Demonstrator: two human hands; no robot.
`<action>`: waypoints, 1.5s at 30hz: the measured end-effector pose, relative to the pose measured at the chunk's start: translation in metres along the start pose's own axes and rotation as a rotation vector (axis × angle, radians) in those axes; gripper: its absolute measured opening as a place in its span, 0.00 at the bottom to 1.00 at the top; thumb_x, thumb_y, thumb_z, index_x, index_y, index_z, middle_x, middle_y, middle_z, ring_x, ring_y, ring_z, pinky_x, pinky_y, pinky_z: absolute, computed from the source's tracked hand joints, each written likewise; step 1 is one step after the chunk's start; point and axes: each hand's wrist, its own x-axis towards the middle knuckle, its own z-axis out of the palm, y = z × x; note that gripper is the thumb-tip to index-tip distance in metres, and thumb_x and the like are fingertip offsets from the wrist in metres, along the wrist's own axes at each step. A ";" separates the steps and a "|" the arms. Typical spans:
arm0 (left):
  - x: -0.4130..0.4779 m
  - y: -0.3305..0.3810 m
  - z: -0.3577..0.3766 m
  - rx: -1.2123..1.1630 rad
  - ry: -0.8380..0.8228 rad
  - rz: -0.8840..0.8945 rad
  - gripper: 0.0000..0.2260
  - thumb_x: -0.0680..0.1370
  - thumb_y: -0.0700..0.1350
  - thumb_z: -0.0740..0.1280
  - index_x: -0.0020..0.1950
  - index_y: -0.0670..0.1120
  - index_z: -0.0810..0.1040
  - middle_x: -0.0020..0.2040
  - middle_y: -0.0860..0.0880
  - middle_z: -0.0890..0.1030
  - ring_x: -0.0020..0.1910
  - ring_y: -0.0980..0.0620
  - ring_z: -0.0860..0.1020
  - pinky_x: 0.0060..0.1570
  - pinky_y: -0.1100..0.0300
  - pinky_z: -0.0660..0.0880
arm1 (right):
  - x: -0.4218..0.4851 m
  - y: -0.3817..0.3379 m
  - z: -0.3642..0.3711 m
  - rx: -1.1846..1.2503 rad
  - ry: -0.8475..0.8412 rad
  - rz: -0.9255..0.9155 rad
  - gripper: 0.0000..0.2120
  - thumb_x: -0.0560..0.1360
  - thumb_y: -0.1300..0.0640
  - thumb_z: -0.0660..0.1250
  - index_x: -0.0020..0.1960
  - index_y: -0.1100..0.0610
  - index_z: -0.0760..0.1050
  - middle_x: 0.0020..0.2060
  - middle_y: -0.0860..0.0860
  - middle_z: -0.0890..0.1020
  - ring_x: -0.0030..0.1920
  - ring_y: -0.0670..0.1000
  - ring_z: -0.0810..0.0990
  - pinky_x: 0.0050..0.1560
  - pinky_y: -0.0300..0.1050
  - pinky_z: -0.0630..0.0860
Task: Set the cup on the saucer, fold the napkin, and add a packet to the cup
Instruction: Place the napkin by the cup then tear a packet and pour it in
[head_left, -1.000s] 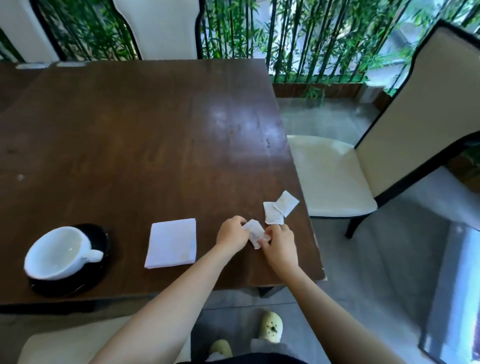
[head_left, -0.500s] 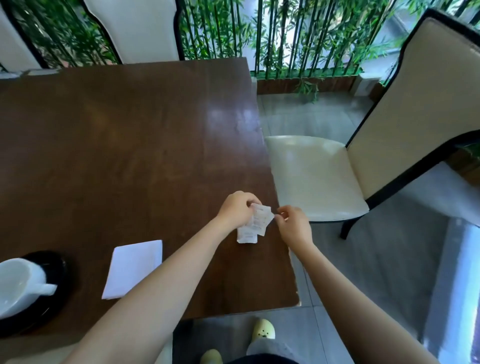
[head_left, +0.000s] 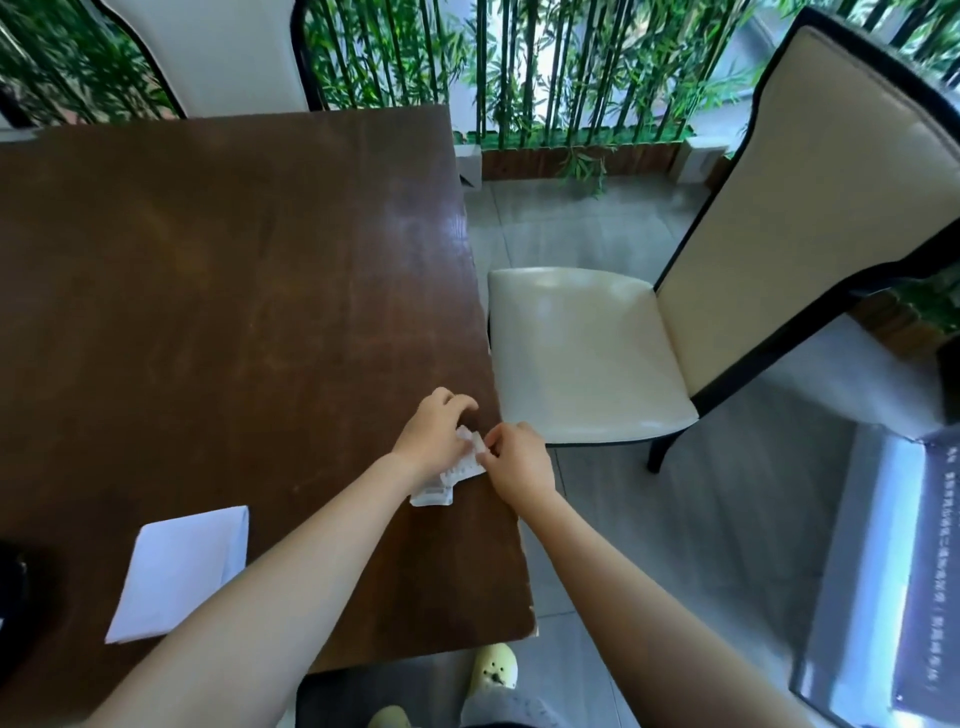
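Since half a second ago, my right hand (head_left: 519, 465) has closed in and now pinches the packets (head_left: 452, 475) too, where before it hung just apart. My left hand (head_left: 434, 441) keeps its grip shut on them near the counter's (head_left: 234, 286) right edge. They are small, white, crinkled, fanned, with blurred print. The folded napkin (head_left: 179, 571) lies flat near the front edge.

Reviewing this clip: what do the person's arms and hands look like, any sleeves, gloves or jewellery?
Both forearms are bare, with no sleeve showing in the frame. The left hand and right hand wear no gloves, and no rings, watch or bracelet are visible on either.
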 end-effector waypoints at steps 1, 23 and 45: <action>-0.002 -0.001 0.001 0.004 0.044 -0.055 0.17 0.76 0.42 0.66 0.65 0.47 0.71 0.62 0.47 0.71 0.58 0.48 0.73 0.56 0.54 0.75 | 0.000 -0.001 0.002 -0.011 0.002 0.008 0.09 0.76 0.54 0.64 0.53 0.59 0.75 0.53 0.56 0.76 0.50 0.56 0.77 0.52 0.49 0.75; -0.028 -0.008 -0.018 -0.385 0.142 -0.039 0.08 0.75 0.39 0.68 0.47 0.53 0.78 0.43 0.53 0.79 0.44 0.56 0.77 0.38 0.71 0.70 | 0.004 -0.004 -0.012 0.278 -0.102 -0.054 0.04 0.74 0.56 0.67 0.45 0.57 0.76 0.39 0.49 0.78 0.41 0.48 0.76 0.41 0.40 0.73; -0.074 -0.017 0.018 -0.384 0.279 -0.582 0.12 0.77 0.46 0.64 0.59 0.43 0.74 0.57 0.44 0.72 0.49 0.44 0.78 0.49 0.48 0.80 | 0.019 -0.061 0.010 -0.294 -0.277 -0.240 0.09 0.76 0.64 0.62 0.54 0.59 0.77 0.56 0.57 0.76 0.53 0.57 0.76 0.49 0.45 0.74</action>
